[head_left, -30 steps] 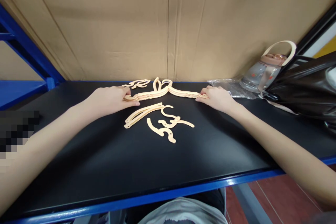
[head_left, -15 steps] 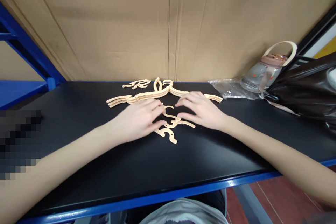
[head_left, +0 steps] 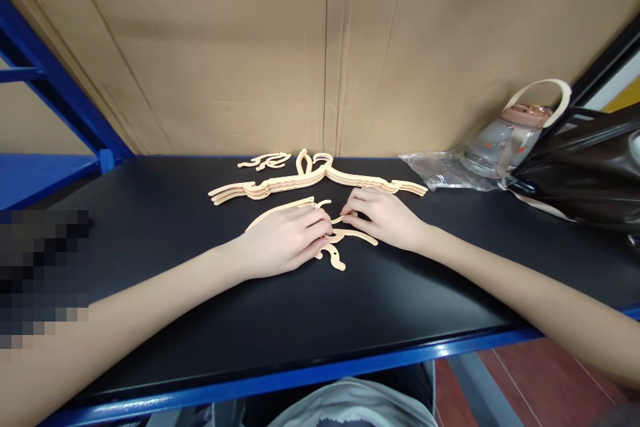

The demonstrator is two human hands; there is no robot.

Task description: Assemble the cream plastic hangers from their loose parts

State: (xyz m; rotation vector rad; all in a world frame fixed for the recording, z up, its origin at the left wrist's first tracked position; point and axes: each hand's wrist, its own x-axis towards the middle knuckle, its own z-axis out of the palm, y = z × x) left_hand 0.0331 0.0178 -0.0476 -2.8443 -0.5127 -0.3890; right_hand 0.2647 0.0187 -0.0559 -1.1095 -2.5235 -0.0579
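Several cream curved hanger pieces lie on the black tabletop (head_left: 350, 320) around my hands. My left hand (head_left: 290, 237) is closed, its fingertips pinching a curved hanger piece (head_left: 337, 220) at its left end. The closed fingers of my right hand (head_left: 384, 215) grip the same piece from the right. A long hanger arm (head_left: 277, 207) shows behind my left hand, partly covered by it. In front of the fingers lie another curved arm (head_left: 363, 236) and a notched end piece (head_left: 334, 257), both partly hidden.
Stacked cream hangers (head_left: 295, 182) lie beyond my hands, with loose hanger pieces (head_left: 265, 160) behind them on the left. At the back right are a clear plastic bag (head_left: 443, 170), a water bottle (head_left: 505, 140) and a dark shiny bag (head_left: 595, 173). Cardboard (head_left: 225, 53) backs the table.
Both hands have closed their fingers on a curved hanger piece. My left hand has shifted right, uncovering a long arm behind it. The view has moved slightly.
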